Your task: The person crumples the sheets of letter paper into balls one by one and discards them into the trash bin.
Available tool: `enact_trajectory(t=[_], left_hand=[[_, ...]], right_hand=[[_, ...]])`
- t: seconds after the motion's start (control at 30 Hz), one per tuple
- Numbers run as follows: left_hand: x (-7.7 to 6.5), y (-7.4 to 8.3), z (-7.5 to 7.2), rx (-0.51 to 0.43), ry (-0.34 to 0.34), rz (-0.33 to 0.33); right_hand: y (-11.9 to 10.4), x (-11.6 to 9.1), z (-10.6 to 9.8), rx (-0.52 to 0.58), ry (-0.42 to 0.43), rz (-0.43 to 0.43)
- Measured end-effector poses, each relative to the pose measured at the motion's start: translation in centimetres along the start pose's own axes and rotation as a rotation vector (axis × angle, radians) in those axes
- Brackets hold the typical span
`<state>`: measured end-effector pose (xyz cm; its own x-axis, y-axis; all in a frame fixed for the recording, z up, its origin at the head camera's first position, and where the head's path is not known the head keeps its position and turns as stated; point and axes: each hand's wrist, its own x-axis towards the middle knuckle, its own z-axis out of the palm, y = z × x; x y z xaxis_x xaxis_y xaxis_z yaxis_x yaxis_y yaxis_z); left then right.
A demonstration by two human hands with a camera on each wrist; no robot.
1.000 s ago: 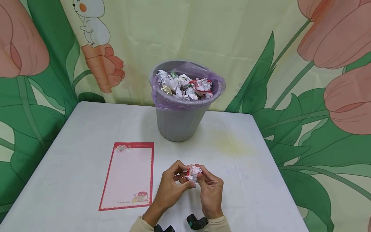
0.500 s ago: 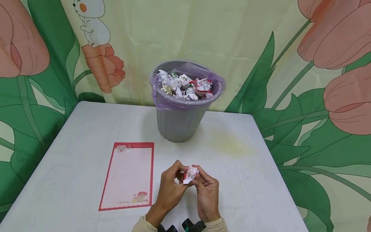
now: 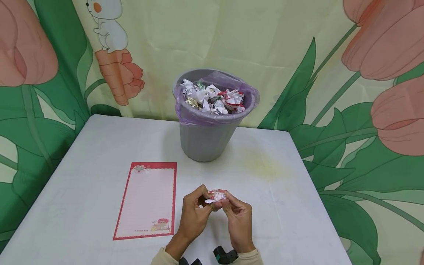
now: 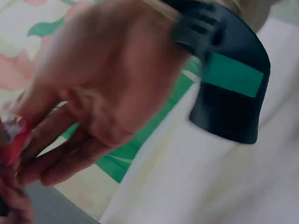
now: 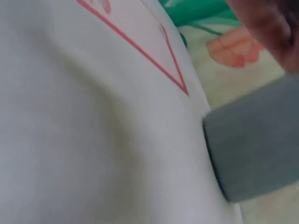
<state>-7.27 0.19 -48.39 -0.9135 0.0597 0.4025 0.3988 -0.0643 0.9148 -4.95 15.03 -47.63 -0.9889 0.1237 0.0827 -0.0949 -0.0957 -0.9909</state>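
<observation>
- Black wrist mounts (image 3: 225,254) at both cuffs, beige sleeves (image 3: 164,257) behind them.
- Left hand (image 3: 193,213): index finger and thumb bent in, gap nearly closed, pinching the paper wad's left side. Left wrist view blurred.
- Right hand (image 3: 240,221): thumb and fingertips pinching the right side. Only part of a hand shows in the right wrist view, no grip readable there.
- Paper wad (image 3: 218,196): white/red, crumpled, held between both hands above the white table (image 3: 281,228).
- Red-bordered sheet (image 3: 149,202): flat on table, left of the hands.
- Grey bin (image 3: 207,143): upright at table's far side, purple liner (image 3: 198,118) folded over rim, crumpled papers (image 3: 212,97) inside.
- Tulip-and-rabbit backdrop (image 3: 248,29) behind.
</observation>
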Motion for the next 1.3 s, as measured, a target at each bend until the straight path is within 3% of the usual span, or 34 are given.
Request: enact_trajectory(t=[0.13, 0.27, 0.37, 0.47, 0.67, 0.93, 1.17, 1.3], left_hand=[[0.8, 0.3, -1.0, -0.176, -0.187, -0.122], [1.3, 0.2, -1.8, -0.253, -0.316, -0.158], [1.5, -0.1, -2.2, -0.209, -0.347, -0.157], [1.6, -0.2, -2.4, -0.141, -0.344, -0.158], [1.2, -0.3, -2.6, -0.021, -0.326, -0.145], [0.4, -0.2, -2.4, -0.015, -0.248, -0.180], [0.1, -0.4, -2.1, -0.023, -0.209, -0.082], [0.3, 0.0, -1.7, 0.049, -0.178, -0.029]], right_hand=[[-0.4, 0.9, -2.6, 0.006, -0.218, -0.019], [-0.6, 1.9, -4.2, 0.061, -0.469, 0.050], [-0.6, 2.4, -4.7, 0.057, -0.556, 0.086], [-0.6, 2.6, -4.8, 0.040, -0.570, 0.092], [-0.6, 3.0, -4.7, 0.117, -0.651, 0.209], [-0.9, 2.3, -3.9, 0.050, -0.608, 0.163], [-0.8, 1.3, -3.0, 0.061, -0.485, 0.164], [-1.1, 0.8, -2.8, 0.058, -0.380, 0.176]])
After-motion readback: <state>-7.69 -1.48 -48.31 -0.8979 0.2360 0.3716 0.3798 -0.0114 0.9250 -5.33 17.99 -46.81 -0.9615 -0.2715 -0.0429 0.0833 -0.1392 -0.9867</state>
